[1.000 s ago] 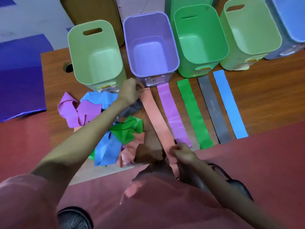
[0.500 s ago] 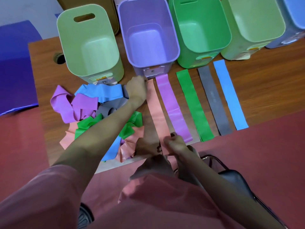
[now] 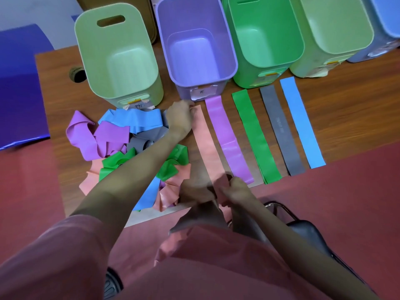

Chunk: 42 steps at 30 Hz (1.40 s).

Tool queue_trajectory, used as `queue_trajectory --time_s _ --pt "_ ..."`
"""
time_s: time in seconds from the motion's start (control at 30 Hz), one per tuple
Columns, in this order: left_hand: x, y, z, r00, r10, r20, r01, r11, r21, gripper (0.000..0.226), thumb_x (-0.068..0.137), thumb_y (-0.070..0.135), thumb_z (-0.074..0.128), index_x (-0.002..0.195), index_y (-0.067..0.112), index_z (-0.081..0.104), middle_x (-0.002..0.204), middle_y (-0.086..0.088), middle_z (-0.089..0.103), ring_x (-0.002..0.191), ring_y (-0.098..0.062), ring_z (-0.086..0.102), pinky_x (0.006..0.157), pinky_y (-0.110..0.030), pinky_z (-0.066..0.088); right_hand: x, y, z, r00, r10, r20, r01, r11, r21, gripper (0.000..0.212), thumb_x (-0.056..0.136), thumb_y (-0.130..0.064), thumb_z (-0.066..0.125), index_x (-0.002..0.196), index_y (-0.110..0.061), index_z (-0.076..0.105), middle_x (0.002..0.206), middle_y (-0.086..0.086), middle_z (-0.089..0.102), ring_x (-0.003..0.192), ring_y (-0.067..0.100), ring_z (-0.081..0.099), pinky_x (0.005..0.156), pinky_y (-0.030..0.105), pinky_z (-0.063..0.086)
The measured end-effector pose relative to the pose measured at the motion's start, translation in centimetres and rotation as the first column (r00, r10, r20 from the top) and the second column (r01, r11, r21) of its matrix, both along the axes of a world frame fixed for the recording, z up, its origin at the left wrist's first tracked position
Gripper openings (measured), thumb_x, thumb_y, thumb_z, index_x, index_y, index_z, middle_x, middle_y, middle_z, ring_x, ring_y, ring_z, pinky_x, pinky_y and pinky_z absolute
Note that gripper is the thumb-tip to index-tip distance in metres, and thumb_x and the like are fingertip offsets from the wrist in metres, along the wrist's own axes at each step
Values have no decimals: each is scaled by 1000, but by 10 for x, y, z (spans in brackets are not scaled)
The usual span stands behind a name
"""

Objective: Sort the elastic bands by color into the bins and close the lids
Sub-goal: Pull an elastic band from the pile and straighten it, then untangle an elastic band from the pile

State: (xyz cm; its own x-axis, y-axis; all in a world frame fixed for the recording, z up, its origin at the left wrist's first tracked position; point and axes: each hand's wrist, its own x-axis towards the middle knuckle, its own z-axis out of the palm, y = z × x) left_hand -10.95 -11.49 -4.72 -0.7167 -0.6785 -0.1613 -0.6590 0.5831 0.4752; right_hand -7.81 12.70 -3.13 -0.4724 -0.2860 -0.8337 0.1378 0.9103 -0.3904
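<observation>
Over the last second the left hand has slid along the far end of the pink band, from gripping its corner to lying on it beside the purple bin. The right hand has drawn back a little toward the near edge of the table, holding the band's near end. The band now lies straighter and flatter.

You had five open bins along the far edge of the table: two light green, one purple, one green, one blue, the last only partly in frame. Five bands lay flat nearer you: pink, purple, green, grey, blue. One tangled pile sat left of those; count unclear.
</observation>
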Motion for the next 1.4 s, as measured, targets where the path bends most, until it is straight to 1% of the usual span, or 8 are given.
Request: queue_trajectory --time_s 0.33,0.43,0.6,0.77,0.93,1.13,1.3,1.4 --pt "57 -10 16 958 42 -284 24 975 222 17 82 14 64 99 14 70 93 0 70 75 -14 65 73 -33 54 -3 -12 32 884 396 -250 -358 915 184 41 95 -32 45 124 -3 41 119 17 59 112 35 57 88 39 45" --pt "95 -6 29 964 52 -261 15 968 250 8 82 13 69 90 11 72 83 2 70 68 -9 61 69 -26 52 -1 -28 37 857 406 -318 -402 912 81 35 94 -37 47 113 -8 49 110 16 63 105 34 59 82 39 46" --pt "153 -1 38 985 -19 -171 56 976 212 7 79 12 70 85 13 72 83 0 71 76 -17 63 74 -33 51 6 -56 31 813 408 -415 -515 837 -187 24 85 -15 58 109 -16 53 106 6 60 103 25 57 81 28 40" --pt "176 10 33 992 -124 -29 127 978 167 33 72 24 73 104 15 71 106 -5 63 102 -25 55 94 -33 42 8 -82 19 668 470 -577 -668 720 -188 45 85 -19 60 129 -13 50 123 14 42 117 30 39 100 38 39" --pt "179 17 23 977 -202 59 197 976 91 27 68 22 81 89 10 71 106 -9 61 100 -35 57 87 -46 46 6 -97 -1 598 518 -612 -727 672 -141 34 90 -27 58 121 -17 62 118 13 48 112 31 42 101 39 36" --pt "181 22 53 961 57 -270 13 968 250 21 73 27 71 68 14 55 98 1 65 94 -11 60 85 -19 42 -6 -93 8 734 239 -636 -590 687 -424 13 84 -10 58 88 -7 70 102 9 61 98 28 55 87 39 46" --pt "180 16 92 939 138 -315 -37 952 304 26 75 30 71 68 11 55 69 -8 61 64 -20 56 62 -29 45 -26 -97 52 850 48 -524 -430 639 -638 17 89 -14 51 94 -7 66 94 5 67 86 18 60 76 25 47" --pt "175 14 112 919 151 -363 -9 931 364 18 75 23 69 70 12 56 68 -8 59 66 -26 54 63 -32 44 -38 -101 77 892 -26 -452 -342 616 -710 13 91 -9 52 92 -8 65 88 1 67 81 12 60 70 17 45"
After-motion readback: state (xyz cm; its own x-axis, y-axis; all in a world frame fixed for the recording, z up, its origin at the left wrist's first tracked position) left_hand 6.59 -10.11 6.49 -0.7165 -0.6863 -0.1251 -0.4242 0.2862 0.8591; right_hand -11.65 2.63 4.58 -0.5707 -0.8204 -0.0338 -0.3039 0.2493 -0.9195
